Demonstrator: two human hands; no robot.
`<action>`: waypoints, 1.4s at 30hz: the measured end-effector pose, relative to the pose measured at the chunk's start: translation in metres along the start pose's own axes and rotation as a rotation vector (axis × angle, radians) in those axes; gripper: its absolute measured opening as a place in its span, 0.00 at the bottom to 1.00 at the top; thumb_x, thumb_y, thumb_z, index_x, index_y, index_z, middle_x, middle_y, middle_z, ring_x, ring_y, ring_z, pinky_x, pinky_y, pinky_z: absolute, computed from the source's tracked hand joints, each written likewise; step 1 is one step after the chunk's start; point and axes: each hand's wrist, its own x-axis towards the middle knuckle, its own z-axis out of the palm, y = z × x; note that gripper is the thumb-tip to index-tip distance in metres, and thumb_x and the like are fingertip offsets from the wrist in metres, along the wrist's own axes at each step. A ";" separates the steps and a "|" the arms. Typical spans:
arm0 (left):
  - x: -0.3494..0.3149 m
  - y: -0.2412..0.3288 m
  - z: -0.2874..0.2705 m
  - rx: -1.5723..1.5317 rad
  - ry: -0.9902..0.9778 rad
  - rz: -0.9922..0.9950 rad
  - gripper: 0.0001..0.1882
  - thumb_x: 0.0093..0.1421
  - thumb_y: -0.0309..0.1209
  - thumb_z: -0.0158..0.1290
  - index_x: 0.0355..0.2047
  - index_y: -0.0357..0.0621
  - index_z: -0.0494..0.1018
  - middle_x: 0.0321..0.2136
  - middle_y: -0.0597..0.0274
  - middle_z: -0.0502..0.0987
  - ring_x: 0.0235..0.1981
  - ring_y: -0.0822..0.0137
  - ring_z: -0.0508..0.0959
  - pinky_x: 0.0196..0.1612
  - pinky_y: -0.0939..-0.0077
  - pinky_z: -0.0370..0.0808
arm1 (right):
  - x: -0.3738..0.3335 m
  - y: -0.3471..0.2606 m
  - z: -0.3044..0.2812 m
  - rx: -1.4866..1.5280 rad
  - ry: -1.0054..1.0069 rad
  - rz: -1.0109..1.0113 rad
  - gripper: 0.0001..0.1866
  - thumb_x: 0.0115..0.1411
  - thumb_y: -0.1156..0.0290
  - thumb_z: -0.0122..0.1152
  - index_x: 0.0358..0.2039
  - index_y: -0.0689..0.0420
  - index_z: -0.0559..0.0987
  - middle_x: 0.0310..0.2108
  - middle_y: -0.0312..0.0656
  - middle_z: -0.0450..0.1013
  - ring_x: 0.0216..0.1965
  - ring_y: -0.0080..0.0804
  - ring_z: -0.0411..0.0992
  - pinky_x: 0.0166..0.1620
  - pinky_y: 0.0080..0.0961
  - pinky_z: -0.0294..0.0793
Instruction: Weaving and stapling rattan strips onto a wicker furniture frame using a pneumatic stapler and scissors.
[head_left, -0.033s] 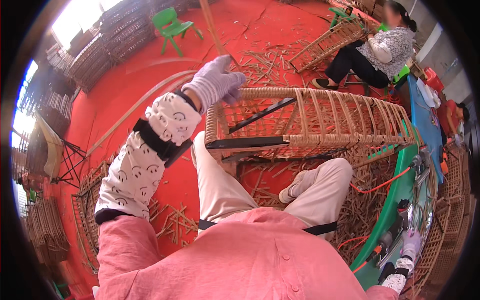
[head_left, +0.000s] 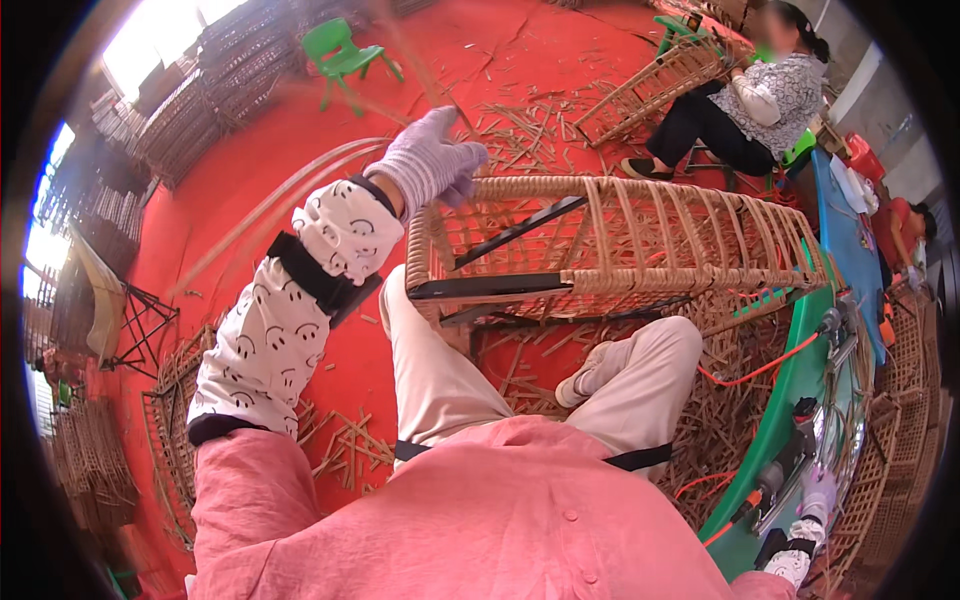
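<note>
My left hand point(head_left: 430, 160), in a striped lilac glove, is closed on long, thin rattan strips point(head_left: 330, 155) at the left end of a woven rattan frame point(head_left: 690, 225). The strips trail out to the left and upward, partly blurred. The frame lies across in front of my legs, with black bars point(head_left: 490, 287) showing where the weave stops. Far to the right, my gloved right hand point(head_left: 818, 492) reaches over a green table point(head_left: 735, 500), beside a power tool point(head_left: 785, 465) and long thin strips. Its fingers are too small and foreshortened to read.
Cut rattan scraps point(head_left: 350, 445) litter the red floor. A co-worker point(head_left: 770, 110) sits at the upper right with another woven frame point(head_left: 650, 90). A green chair point(head_left: 340, 55) stands at the far left, near stacked woven panels point(head_left: 235, 65). An orange cord point(head_left: 765, 365) runs off the green table.
The loose rattan strips by my left hand have swung and blurred. My left hand and the woven frame have shifted slightly left. My right hand has barely moved.
</note>
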 end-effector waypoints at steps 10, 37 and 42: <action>0.052 0.015 0.015 0.374 -0.141 -0.157 0.13 0.52 0.36 0.58 0.28 0.37 0.71 0.17 0.62 0.73 0.13 0.73 0.71 0.12 0.79 0.69 | 0.036 -0.026 0.016 0.006 0.271 -0.284 0.32 0.46 0.57 0.60 0.51 0.57 0.66 0.49 0.55 0.64 0.50 0.51 0.64 0.51 0.40 0.64; 0.009 -0.017 0.061 0.956 0.094 0.718 0.11 0.55 0.35 0.51 0.38 0.49 0.73 0.31 0.57 0.75 0.32 0.54 0.76 0.34 0.62 0.75 | -0.283 -0.358 -0.103 1.356 -1.308 -1.081 0.18 0.61 0.60 0.51 0.19 0.59 0.76 0.11 0.30 0.64 0.13 0.13 0.58 0.17 0.15 0.56; 0.019 -0.033 0.056 0.709 0.159 0.933 0.09 0.53 0.35 0.54 0.33 0.48 0.73 0.27 0.58 0.75 0.27 0.56 0.77 0.28 0.65 0.74 | -0.285 -0.342 -0.099 1.371 -1.386 -1.054 0.19 0.61 0.60 0.51 0.18 0.58 0.75 0.11 0.30 0.64 0.13 0.14 0.58 0.16 0.14 0.55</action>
